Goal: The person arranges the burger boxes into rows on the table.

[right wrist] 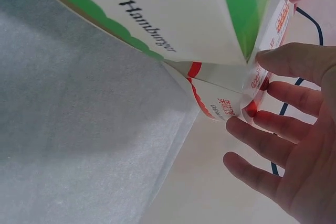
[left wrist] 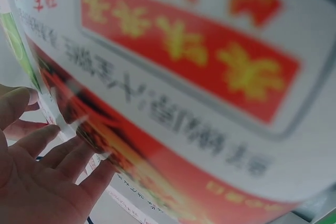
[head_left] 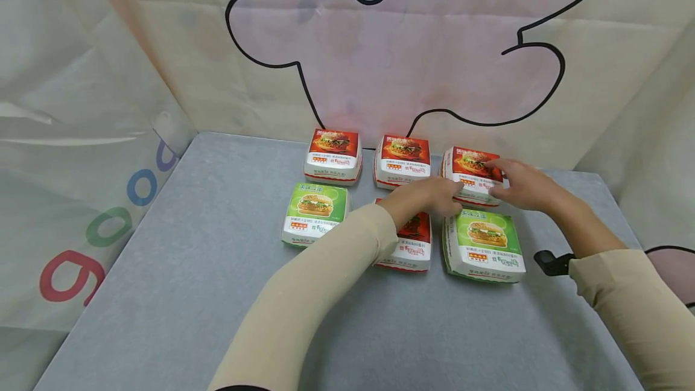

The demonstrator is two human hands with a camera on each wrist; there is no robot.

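In the head view, a red hamburger box (head_left: 471, 175) sits at the right end of the back row, with both hands at it. My right hand (head_left: 523, 184) touches its right side, fingertips on the top and edge; in the right wrist view the fingers (right wrist: 262, 140) are spread and fairly straight. My left hand (head_left: 437, 197) reaches to the box's left front corner, its fingers extended. Below it is a green hamburger box (head_left: 487, 237), close to the left fingertips. The left forearm partly hides a red hamburger box (head_left: 409, 251) in the front row.
Further left in the back row stand two more red boxes, one in the middle (head_left: 403, 158) and one at the left (head_left: 333, 154). Another green box (head_left: 315, 207) is at the front left. All rest on a grey table (head_left: 217, 246), with a printed cloth (head_left: 380, 71) behind.
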